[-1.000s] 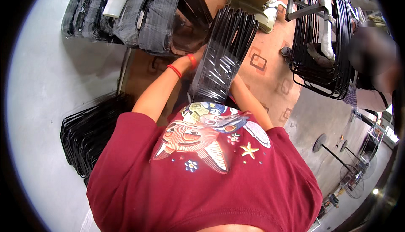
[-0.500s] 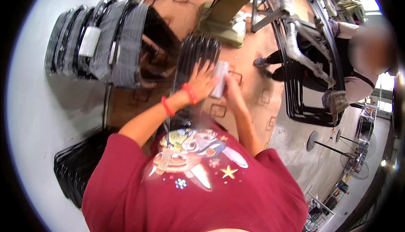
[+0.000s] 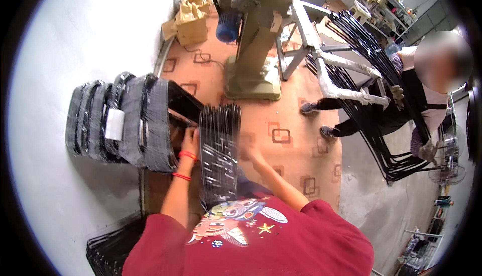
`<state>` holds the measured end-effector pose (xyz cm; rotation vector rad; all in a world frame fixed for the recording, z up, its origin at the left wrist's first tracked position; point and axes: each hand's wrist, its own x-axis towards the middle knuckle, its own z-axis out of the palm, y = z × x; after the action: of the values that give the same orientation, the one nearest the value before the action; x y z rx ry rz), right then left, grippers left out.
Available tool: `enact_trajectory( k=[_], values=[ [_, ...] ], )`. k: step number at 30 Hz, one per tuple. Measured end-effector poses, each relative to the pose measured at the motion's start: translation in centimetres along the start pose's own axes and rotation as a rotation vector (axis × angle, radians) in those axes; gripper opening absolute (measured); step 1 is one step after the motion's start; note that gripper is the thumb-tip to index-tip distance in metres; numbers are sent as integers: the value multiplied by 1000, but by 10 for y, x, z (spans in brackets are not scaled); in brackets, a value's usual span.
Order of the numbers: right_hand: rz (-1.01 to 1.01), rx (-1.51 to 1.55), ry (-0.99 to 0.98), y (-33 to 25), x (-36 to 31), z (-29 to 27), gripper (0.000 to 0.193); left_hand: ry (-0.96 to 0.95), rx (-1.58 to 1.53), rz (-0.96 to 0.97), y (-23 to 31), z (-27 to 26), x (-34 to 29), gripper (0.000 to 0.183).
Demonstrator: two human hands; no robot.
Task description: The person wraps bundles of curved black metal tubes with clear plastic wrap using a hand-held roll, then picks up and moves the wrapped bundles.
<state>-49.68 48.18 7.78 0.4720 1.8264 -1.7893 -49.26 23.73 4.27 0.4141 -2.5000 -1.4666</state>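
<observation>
A bundle of thin black metal frames [image 3: 220, 145] stands upright in front of my body, with shiny clear film around its middle and lower part. My left hand [image 3: 191, 139], red bands at the wrist, is at the bundle's left side with its fingers curled. What those fingers hold, if anything, is hidden behind the bundle's edge. On the right side, my right hand [image 3: 248, 151] is close to the film and smeared by motion, so its fingers cannot be read. The white film roll does not show.
Film-wrapped black frames [image 3: 133, 123] lean at the left by the white wall. More black frames [image 3: 108, 248] lie lower left. A green machine [image 3: 253, 82] stands ahead, beside a cardboard box [image 3: 192, 31]. At right, a co-worker [image 3: 427, 70] handles black frames at a padded rack [image 3: 346, 94].
My hands have parted: the left went to the bundle's left side, the right stays on its right. The white roll between them has gone from sight. The view has tilted up.
</observation>
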Motion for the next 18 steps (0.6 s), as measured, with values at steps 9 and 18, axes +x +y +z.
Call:
enact_trajectory(
  k=[9,18],
  values=[
    [276,718,-719,17,22,39,28,-176,-375,-414,-19,68,-2,25],
    [349,597,-686,47,93,-9,31,143,-336,-317,14,44,34,17]
  ],
)
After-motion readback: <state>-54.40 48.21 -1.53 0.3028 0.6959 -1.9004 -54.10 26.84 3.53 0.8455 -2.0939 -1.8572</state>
